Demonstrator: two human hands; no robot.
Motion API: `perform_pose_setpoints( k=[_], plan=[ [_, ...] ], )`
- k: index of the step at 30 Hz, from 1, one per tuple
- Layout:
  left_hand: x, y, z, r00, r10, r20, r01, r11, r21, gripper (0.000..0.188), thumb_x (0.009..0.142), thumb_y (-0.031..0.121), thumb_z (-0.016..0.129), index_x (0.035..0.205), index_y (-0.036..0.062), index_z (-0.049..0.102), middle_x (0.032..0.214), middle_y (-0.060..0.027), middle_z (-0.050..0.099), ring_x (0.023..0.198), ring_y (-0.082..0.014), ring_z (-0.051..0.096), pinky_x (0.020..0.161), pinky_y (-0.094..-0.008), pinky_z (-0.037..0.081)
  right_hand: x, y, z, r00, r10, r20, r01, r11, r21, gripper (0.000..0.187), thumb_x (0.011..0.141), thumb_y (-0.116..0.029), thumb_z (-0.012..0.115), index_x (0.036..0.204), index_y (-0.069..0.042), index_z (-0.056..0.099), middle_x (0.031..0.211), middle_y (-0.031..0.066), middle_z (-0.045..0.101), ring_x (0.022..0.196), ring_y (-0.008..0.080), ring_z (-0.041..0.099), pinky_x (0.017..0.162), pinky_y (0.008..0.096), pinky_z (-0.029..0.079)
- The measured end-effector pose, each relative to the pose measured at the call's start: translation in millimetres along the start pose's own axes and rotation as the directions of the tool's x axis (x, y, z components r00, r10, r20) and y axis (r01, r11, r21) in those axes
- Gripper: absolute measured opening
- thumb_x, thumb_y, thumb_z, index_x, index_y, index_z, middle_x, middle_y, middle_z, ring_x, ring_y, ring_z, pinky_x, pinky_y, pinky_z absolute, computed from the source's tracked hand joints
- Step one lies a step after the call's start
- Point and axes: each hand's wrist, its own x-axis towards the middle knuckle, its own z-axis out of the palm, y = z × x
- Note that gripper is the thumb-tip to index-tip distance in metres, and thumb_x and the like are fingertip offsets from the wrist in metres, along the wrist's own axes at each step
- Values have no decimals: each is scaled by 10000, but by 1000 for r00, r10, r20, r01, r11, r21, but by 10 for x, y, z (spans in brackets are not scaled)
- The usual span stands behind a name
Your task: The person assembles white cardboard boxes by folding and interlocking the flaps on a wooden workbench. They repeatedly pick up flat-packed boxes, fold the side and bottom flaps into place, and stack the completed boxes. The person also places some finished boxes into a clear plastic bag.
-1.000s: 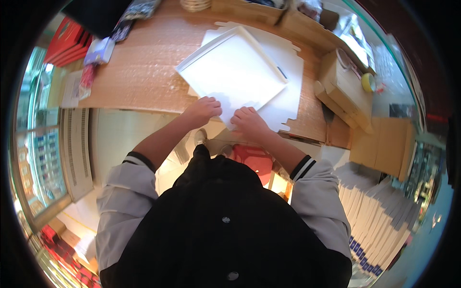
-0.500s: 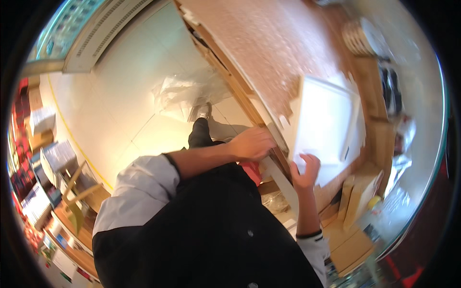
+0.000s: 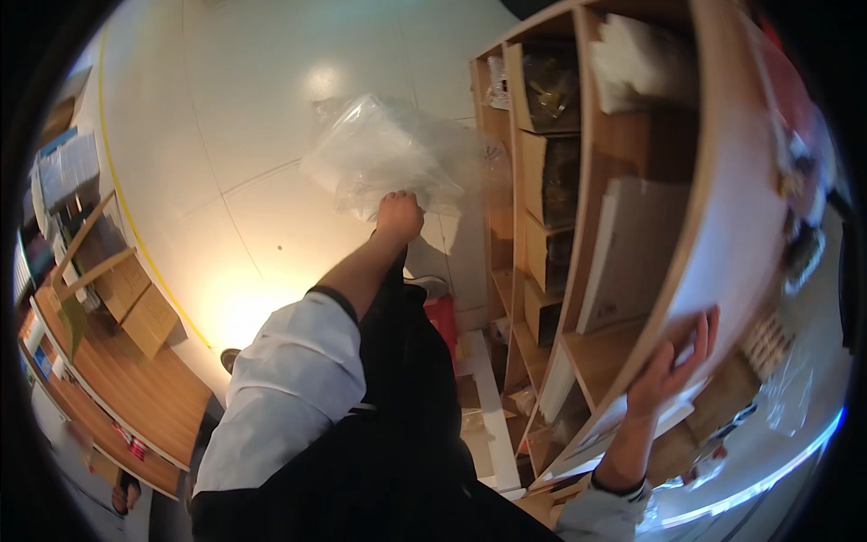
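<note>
Since the earlier frame, view swings floorward; left hand (image 3: 398, 217) clenches plastic bag (image 3: 384, 163), lifting it clear. Right hand (image 3: 673, 366), fingers spread, steadies me on desk (image 3: 722, 262).

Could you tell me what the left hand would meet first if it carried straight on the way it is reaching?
The left hand already grips the clear plastic bag. Straight beyond the bag lies only the pale glossy floor, though depth is hard to judge in this fisheye view.
</note>
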Motion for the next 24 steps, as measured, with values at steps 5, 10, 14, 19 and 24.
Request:
perform_pose_setpoints(
  k=[5,10,14,19,24],
  plan=[
    [363,-205,62,979,-76,191,78,997,-4,290,868,164,474,1073,27,627,1138,-180,628,1070,-336,604,915,-421,470,21,-5,-54,998,-28,61,40,978,-205,498,969,-291,359,1375,-4,373,1479,216,321,1383,398,284,1131,543,219],
    [949,-642,444,994,-9,-111,2,998,-63,306,892,203,473,1110,64,636,1188,-185,619,1071,-321,613,920,-458,476,-5,7,-108,992,-64,108,91,959,-270,540,975,-325,337,1410,-5,327,1479,215,332,1380,377,309,1133,506,245],
    [1466,-1200,966,955,-264,135,291,921,-260,324,888,252,490,1140,117,643,1230,-169,603,1131,-338,580,961,-431,456,-47,46,-183,985,-89,149,145,892,-427,547,983,-358,334,1412,-20,333,1468,230,340,1353,393,349,1111,519,289],
    [1741,-1450,1157,860,-422,286,396,907,147,309,894,263,483,1088,107,667,1179,-166,626,1111,-337,586,928,-420,471,63,-2,166,991,-36,128,87,903,-421,560,977,-369,349,1414,-19,333,1468,229,340,1353,394,349,1110,520,291],
    [2334,-1415,1319,994,-90,57,84,991,105,281,878,175,505,1122,128,636,1195,-90,619,1084,-272,586,852,-386,499,179,-1,327,991,-25,130,79,899,-430,574,971,-380,363,1416,-18,332,1469,228,341,1353,395,348,1109,520,293]
  ],
)
